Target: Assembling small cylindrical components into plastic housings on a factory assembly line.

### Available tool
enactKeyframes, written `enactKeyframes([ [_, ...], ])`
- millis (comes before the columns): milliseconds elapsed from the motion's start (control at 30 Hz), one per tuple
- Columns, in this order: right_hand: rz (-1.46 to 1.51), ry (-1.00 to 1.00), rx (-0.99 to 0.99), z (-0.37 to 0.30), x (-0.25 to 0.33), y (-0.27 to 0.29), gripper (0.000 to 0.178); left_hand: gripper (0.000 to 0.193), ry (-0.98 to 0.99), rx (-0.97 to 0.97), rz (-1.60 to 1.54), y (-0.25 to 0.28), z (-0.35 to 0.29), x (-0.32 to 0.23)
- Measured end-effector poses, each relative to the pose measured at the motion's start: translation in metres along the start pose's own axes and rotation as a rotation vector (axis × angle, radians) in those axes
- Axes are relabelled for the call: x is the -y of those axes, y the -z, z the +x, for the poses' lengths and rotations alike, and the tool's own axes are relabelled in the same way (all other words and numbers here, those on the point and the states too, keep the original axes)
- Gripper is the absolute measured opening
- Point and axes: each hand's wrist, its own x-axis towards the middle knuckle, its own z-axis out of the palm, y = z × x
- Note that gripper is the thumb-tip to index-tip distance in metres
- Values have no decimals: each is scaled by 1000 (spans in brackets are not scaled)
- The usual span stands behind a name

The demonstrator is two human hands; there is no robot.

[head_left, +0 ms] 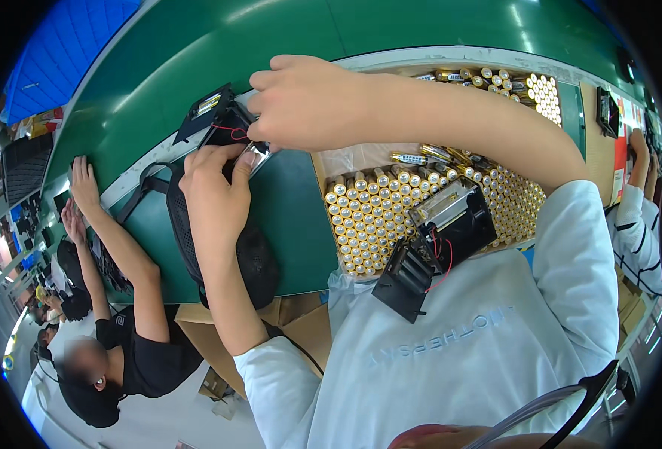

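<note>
A black plastic battery case (230,118) with a red wire and its lid swung up lies at the table's far edge, with bright metal cells showing in it. My left hand (217,191) grips its near side, the thumb laid over a silvery part. Reaching across from the right, my right hand (301,105) is closed over the case's right side. Its fingertips point down into the case, and what they pinch is hidden. A second black battery case (462,221), open with red wires, rests on rows of upright gold-and-white batteries (376,224) in a carton.
A black mesh bag (185,232) with a strap lies beneath my left forearm on the green table (293,224). At left, a co-worker in black has both hands (83,183) over the table. Another person's arm (638,161) shows at the right edge, near a black case (608,112).
</note>
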Motion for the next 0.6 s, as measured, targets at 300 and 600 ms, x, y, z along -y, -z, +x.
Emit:
enactKeyframes([
  [300, -44, -55, -15, -2, 8, 3, 14, 20, 17, 8, 232, -2, 1, -4],
  [600, 85, -134, 86, -7, 1, -1, 17, 33, -370, -243, 280, 1, -20, -12],
])
